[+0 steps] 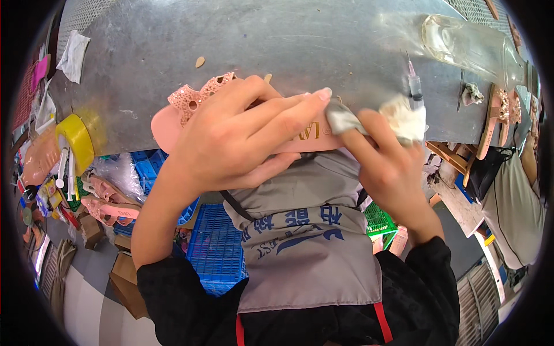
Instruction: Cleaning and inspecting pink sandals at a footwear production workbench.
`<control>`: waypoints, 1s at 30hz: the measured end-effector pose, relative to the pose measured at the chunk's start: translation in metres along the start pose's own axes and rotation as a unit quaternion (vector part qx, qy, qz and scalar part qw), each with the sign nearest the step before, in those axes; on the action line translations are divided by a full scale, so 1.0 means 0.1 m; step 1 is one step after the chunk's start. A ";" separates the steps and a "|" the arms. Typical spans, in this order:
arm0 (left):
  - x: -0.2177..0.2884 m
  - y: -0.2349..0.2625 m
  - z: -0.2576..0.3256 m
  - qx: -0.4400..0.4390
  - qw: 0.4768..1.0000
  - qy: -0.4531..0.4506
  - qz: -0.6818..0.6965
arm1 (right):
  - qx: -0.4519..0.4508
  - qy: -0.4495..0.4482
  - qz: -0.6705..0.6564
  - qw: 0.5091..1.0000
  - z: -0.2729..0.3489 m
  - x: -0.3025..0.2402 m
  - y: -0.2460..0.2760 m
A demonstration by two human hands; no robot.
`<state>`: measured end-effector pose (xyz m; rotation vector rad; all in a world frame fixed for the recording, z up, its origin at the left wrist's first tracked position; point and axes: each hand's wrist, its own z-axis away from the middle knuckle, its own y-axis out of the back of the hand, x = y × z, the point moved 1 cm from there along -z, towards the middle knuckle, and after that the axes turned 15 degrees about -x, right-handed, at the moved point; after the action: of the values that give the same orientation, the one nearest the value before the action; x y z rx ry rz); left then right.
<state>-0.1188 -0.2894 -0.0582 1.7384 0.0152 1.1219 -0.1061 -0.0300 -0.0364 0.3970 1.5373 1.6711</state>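
Observation:
A pink slide sandal (163, 126) with a glittery, stone-studded strap lies along the near edge of the grey metal table, its toe to the left and its heel to the right. Across its middle, my left hand (228, 132) grips it, fingers over the insole and thumb along the near side. My right hand (388, 164) holds a white cloth (402, 119). Part of that cloth covers the fingertips and touches the heel end of the insole, slightly blurred. Gold lettering on the insole shows between the hands. Much of the strap is hidden behind my left hand.
Right of the cloth stands a syringe (415, 86) with dark contents; beyond it lies a clear bottle (464, 46). A yellow tape roll (74, 141) hangs at the left edge. Blue crates (213, 242) sit below. Another person's leg (513, 213) and more sandals (489, 124) are at right.

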 end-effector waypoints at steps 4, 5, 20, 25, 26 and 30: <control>0.00 -0.02 0.02 0.001 1.000 0.009 0.014 | -0.015 0.022 0.006 1.000 0.02 0.05 -0.03; -0.02 -0.03 0.00 0.008 1.000 0.004 0.011 | 0.002 0.019 0.009 1.000 0.03 0.05 -0.03; -0.04 -0.01 0.01 0.013 1.000 0.006 -0.003 | -0.018 0.047 0.048 0.998 0.00 0.09 0.03; -0.02 -0.02 0.00 0.014 1.000 0.005 -0.002 | -0.057 0.022 0.047 0.997 0.06 0.10 0.02; -0.01 -0.03 0.00 0.014 1.000 0.003 0.003 | -0.041 0.041 0.045 0.997 -0.03 0.08 0.00; -0.02 -0.05 -0.01 0.018 1.000 0.008 0.006 | -0.037 0.055 0.055 0.996 0.05 0.11 0.06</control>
<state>-0.1182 -0.2876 -0.0628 1.7638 0.0357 1.1509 -0.1114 -0.0181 -0.0333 0.3619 1.5505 1.8574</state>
